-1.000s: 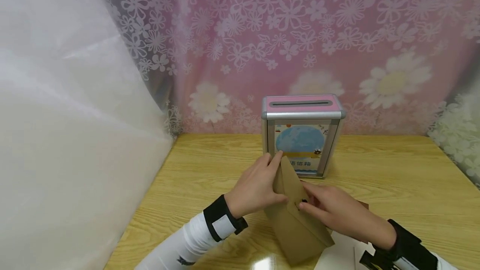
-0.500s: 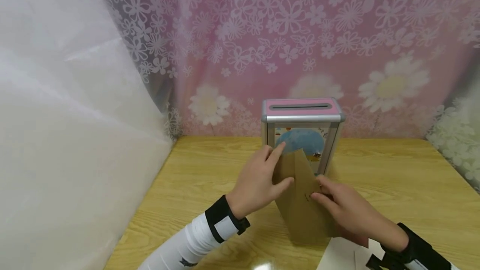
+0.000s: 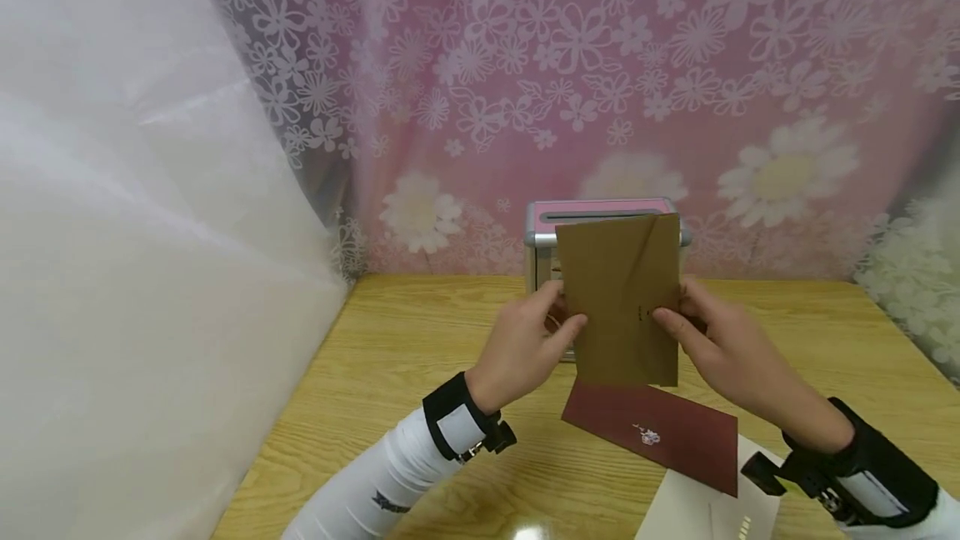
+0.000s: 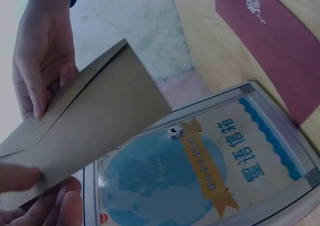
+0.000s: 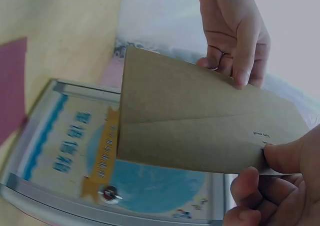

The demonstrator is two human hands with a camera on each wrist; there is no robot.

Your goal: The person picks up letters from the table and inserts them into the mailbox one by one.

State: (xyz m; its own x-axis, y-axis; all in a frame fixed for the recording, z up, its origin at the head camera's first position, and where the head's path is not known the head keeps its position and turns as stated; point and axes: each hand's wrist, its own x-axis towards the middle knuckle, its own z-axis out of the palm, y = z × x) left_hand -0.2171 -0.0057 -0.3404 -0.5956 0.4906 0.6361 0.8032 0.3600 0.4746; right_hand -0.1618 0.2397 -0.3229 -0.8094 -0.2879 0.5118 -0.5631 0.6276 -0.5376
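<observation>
A brown kraft envelope [image 3: 617, 307] stands upright in the air, overlapping the letter box [image 3: 536, 261] in the head view. My left hand [image 3: 528, 340] pinches its left edge between thumb and fingers. On the opposite edge, my right hand [image 3: 723, 340] pinches it, thumb beside small dark print. The flap fold [image 4: 75, 94] shows in the left wrist view. Behind it, the box has a pink top with a dark slot [image 3: 600, 213], and its front carries a blue globe picture [image 4: 160, 181] and a small lock [image 4: 175, 131].
A dark red envelope [image 3: 660, 432] with a small pale print lies on the wooden table [image 3: 420, 332], below the held one. Partly under it lies a cream envelope [image 3: 701, 507]. A pink flowered curtain [image 3: 480, 90] hangs behind the table, and white sheeting [image 3: 150, 273] covers the left side.
The kraft envelope has risen from low and slanted to upright before the letter box, both hands moving up with it. The dark red envelope beneath has come into fuller view.
</observation>
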